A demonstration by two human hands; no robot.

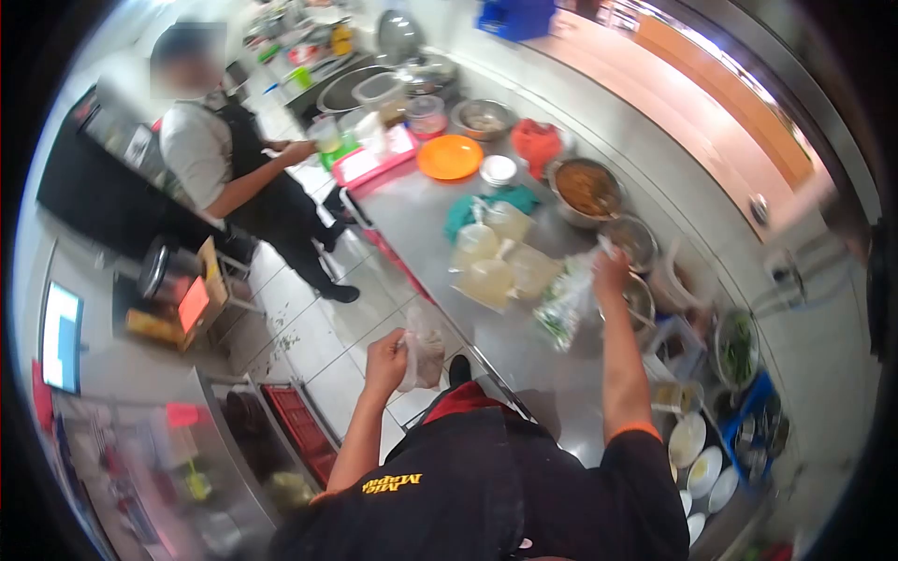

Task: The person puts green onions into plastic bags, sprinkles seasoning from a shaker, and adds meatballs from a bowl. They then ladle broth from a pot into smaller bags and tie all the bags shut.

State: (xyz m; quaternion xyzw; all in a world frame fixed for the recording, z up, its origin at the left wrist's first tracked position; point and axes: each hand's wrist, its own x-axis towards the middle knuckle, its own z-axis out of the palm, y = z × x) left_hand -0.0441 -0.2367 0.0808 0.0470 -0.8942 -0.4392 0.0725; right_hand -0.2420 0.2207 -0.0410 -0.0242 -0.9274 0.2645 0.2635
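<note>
Crowding the greens bag [564,307] — liquid-filled bags [488,271], pots [587,190].

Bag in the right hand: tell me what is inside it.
Through the clear bag green leafy bits show among pale pieces. The right hand grips its top and covers the opening, and blur hides what the leaves are.

One view on record: the camera rides on your head, tilted forward and down. The lens is a wide fisheye with dark, rounded corners. Your chest [486,496] fills the lower edge, very close. Your left hand [385,360] with its small bag [423,355] and right hand [610,273] with its bag of greens [564,307] sit mid-frame. The counter [524,351] runs away toward the top. The floor [309,327] and a co-worker [224,159] lie farther off, upper left.
</note>
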